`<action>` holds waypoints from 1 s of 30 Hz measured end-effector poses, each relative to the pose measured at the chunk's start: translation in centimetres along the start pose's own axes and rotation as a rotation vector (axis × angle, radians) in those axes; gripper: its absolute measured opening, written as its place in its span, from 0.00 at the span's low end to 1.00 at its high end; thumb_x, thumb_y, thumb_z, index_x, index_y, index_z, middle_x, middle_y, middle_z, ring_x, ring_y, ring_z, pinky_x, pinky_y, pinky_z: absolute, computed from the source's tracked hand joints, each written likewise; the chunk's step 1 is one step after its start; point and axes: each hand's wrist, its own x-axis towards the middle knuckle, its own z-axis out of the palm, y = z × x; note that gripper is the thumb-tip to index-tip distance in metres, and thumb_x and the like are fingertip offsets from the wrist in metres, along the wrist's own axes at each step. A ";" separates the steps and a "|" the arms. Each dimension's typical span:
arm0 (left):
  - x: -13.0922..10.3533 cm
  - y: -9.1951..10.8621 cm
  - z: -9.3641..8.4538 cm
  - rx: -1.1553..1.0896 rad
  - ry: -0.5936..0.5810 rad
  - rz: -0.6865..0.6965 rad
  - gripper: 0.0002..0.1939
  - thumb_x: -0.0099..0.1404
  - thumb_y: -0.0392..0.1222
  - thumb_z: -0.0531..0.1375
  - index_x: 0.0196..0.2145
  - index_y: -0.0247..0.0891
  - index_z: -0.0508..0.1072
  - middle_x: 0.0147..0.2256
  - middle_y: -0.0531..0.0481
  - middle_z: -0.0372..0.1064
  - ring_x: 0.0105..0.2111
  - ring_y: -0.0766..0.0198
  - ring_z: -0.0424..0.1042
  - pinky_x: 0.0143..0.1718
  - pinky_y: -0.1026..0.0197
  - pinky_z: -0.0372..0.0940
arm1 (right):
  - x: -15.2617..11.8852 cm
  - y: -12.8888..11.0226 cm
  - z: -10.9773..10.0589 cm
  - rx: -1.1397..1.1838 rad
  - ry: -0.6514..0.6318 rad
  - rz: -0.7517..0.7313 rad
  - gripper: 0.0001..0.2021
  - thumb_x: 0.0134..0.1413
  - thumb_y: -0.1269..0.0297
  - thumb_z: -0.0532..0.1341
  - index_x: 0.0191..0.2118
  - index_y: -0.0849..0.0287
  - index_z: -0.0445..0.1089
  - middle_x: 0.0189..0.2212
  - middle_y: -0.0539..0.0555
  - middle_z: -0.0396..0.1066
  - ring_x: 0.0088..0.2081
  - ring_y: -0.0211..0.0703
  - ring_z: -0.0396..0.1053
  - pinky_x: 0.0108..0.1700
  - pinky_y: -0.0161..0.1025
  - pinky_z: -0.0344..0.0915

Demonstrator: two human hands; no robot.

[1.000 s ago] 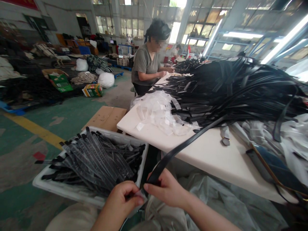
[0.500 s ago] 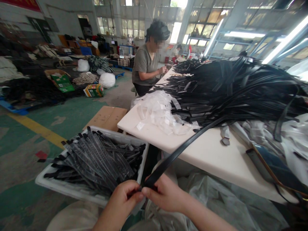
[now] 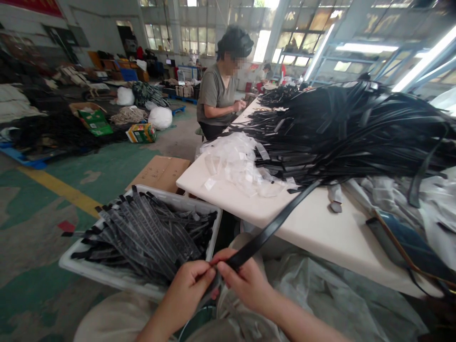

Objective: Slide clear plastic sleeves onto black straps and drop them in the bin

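A flat black strap [image 3: 276,222] runs from the large pile of black straps [image 3: 356,128] on the table, down over its front edge to my hands. My right hand [image 3: 247,280] is closed around the strap near its end, thumb on top. Close beside it, my left hand [image 3: 190,287] pinches at the strap's tip, fingertips almost touching those of the right. The tip itself is mostly hidden between the fingers. Below and left of my hands stands a white plastic crate [image 3: 117,283] full of black strips in clear sleeves [image 3: 142,232].
Crumpled clear plastic sleeves [image 3: 237,164] lie on the white table [image 3: 228,206]. A phone-like dark device [image 3: 415,242] rests at its right edge. Behind the crate is a cardboard box [image 3: 160,173]. A co-worker [image 3: 217,90] sits at the table's far left side.
Both hands have shifted slightly up and right with the strap end, and the left fingertips have moved in against the right hand. The co-worker's hands have moved slightly.
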 end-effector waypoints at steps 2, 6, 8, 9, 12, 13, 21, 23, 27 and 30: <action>0.1 -0.2 -0.2 0.008 0.024 0.004 0.25 0.67 0.58 0.52 0.22 0.37 0.70 0.20 0.53 0.67 0.23 0.63 0.65 0.29 0.63 0.57 | 0.6 -0.5 -0.7 0.116 0.057 0.013 0.23 0.53 0.43 0.65 0.44 0.59 0.77 0.21 0.47 0.62 0.22 0.34 0.56 0.22 0.32 0.52; 0.4 -0.7 -1.0 0.074 0.054 -0.001 0.24 0.67 0.57 0.53 0.20 0.38 0.68 0.19 0.52 0.68 0.23 0.62 0.67 0.29 0.64 0.58 | 2.6 -2.0 -2.5 0.273 0.400 0.007 0.23 0.58 0.41 0.57 0.32 0.57 0.76 0.13 0.42 0.47 0.15 0.33 0.40 0.17 0.33 0.39; 0.6 -0.5 -1.0 0.063 0.051 0.021 0.25 0.67 0.57 0.53 0.20 0.38 0.69 0.20 0.52 0.69 0.24 0.62 0.68 0.29 0.64 0.58 | 2.6 -2.4 -2.0 0.132 0.419 -0.051 0.20 0.57 0.44 0.61 0.28 0.57 0.76 0.15 0.46 0.55 0.17 0.34 0.47 0.18 0.34 0.44; 0.7 -0.4 -0.8 0.053 0.059 0.041 0.25 0.67 0.58 0.53 0.20 0.38 0.69 0.20 0.51 0.69 0.24 0.62 0.68 0.30 0.63 0.58 | 2.4 -2.4 -1.4 0.054 0.346 -0.073 0.19 0.56 0.45 0.62 0.30 0.57 0.78 0.18 0.48 0.60 0.19 0.35 0.52 0.19 0.34 0.48; 0.9 0.0 -0.5 0.009 0.091 0.088 0.27 0.67 0.61 0.52 0.21 0.37 0.69 0.21 0.51 0.68 0.24 0.62 0.67 0.30 0.63 0.59 | 1.7 -2.2 0.1 -0.010 0.054 -0.080 0.18 0.53 0.48 0.67 0.42 0.56 0.79 0.23 0.51 0.67 0.24 0.38 0.60 0.24 0.34 0.57; 0.8 0.0 -0.5 -0.004 0.099 0.092 0.28 0.67 0.62 0.52 0.21 0.37 0.70 0.21 0.51 0.68 0.24 0.62 0.66 0.30 0.63 0.59 | 1.7 -2.3 0.1 0.051 0.032 -0.070 0.20 0.52 0.48 0.67 0.45 0.56 0.78 0.22 0.49 0.65 0.22 0.36 0.58 0.23 0.33 0.56; 1.1 0.8 -1.8 -0.032 0.137 0.083 0.28 0.64 0.64 0.55 0.20 0.37 0.71 0.20 0.51 0.69 0.23 0.63 0.67 0.28 0.64 0.59 | 4.3 -4.0 -1.3 0.126 0.233 -0.110 0.17 0.53 0.49 0.67 0.29 0.61 0.76 0.16 0.46 0.60 0.17 0.31 0.53 0.18 0.31 0.49; 1.3 1.4 -1.9 -0.061 0.143 0.110 0.26 0.64 0.62 0.56 0.22 0.37 0.72 0.20 0.51 0.69 0.23 0.63 0.67 0.27 0.64 0.60 | 4.0 -3.5 -0.1 0.051 -0.031 -0.087 0.16 0.54 0.51 0.66 0.37 0.60 0.79 0.24 0.50 0.69 0.22 0.35 0.63 0.24 0.33 0.60; 1.4 2.2 -2.7 0.023 0.184 0.147 0.23 0.67 0.55 0.54 0.22 0.37 0.72 0.21 0.52 0.70 0.24 0.63 0.68 0.28 0.64 0.60 | 4.5 -3.8 0.4 0.281 0.000 -0.047 0.17 0.51 0.52 0.69 0.41 0.61 0.77 0.17 0.44 0.60 0.16 0.30 0.53 0.19 0.30 0.52; 1.4 2.4 -3.7 0.053 0.203 0.137 0.21 0.67 0.52 0.55 0.22 0.37 0.71 0.19 0.53 0.68 0.23 0.64 0.67 0.27 0.65 0.60 | 6.2 -5.9 -0.8 0.357 0.209 -0.199 0.12 0.47 0.58 0.71 0.34 0.60 0.75 0.15 0.40 0.53 0.16 0.28 0.44 0.17 0.29 0.41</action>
